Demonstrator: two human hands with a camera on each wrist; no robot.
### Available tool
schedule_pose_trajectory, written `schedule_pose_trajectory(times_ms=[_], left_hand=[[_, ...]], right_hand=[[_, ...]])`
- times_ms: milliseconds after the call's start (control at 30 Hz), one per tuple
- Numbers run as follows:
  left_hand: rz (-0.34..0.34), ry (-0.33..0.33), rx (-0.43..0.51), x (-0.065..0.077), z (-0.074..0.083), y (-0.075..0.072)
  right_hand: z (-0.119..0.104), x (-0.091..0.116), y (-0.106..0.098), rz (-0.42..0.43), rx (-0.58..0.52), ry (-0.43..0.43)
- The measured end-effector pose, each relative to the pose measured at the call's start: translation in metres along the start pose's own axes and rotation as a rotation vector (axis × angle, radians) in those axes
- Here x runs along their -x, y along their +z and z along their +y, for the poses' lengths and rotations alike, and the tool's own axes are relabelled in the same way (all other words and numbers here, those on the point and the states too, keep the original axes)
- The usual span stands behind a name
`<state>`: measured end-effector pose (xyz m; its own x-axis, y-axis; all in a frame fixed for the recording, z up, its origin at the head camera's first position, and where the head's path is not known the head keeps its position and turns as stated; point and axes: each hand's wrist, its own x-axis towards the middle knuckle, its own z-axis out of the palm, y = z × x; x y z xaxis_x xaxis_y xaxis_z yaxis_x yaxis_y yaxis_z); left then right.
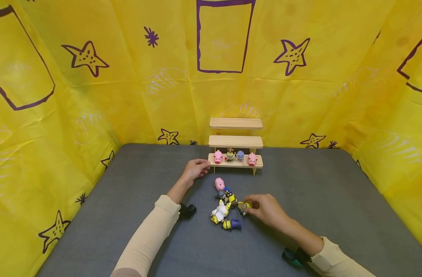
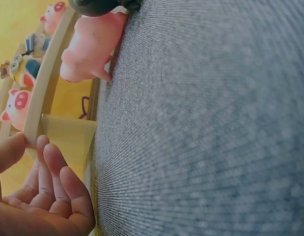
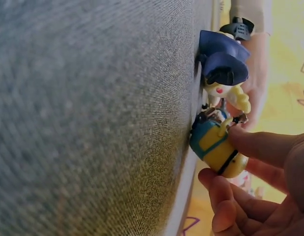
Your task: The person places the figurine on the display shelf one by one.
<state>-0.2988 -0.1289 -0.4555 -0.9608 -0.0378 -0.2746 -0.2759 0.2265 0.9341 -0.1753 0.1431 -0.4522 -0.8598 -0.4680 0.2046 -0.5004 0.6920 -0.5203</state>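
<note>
My left hand (image 1: 196, 169) pinches the left end of the lowest step of a small wooden three-tier display shelf (image 1: 236, 141) between thumb and forefinger. Two pink pig figures (image 1: 218, 157), a yellow minion figure with a crown (image 2: 23, 69) and a small blue-grey figure (image 1: 240, 156) stand on that step. Lower right, my right hand (image 1: 266, 209) pinches a yellow minion figure in blue overalls (image 3: 218, 150), low over the grey cloth. Beside it lies a loose pile with a pink pig (image 1: 219, 184), a white-and-yellow figure (image 1: 220, 211) and a minion in a purple-blue outfit (image 1: 236, 224).
Grey cloth (image 1: 145, 173) covers the table. Yellow patterned fabric (image 1: 127, 77) hangs behind and along both sides. The shelf stands near the back wall, and the pile lies in front of it, between both arms. Black straps (image 1: 187, 211) circle the wrists.
</note>
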Motion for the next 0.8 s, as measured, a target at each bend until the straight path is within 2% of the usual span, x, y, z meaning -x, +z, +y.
schedule_pose_trajectory(times_ms=[400,600,800], left_hand=[[0.000,0.020,0.007,0.0015,0.0005,0.0006],[0.001,0.014,0.003,0.0022,0.0008,0.0008],[0.001,0.012,0.007,0.0022,0.0013,0.0017]], right_hand=[[0.0007,-0.0002,-0.0008,-0.009,-0.042,-0.014],[0.0007,-0.0001,-0.0010,-0.017,-0.030,-0.020],[-0.0014,-0.0006,-0.0003,-0.039,-0.080,0.071]])
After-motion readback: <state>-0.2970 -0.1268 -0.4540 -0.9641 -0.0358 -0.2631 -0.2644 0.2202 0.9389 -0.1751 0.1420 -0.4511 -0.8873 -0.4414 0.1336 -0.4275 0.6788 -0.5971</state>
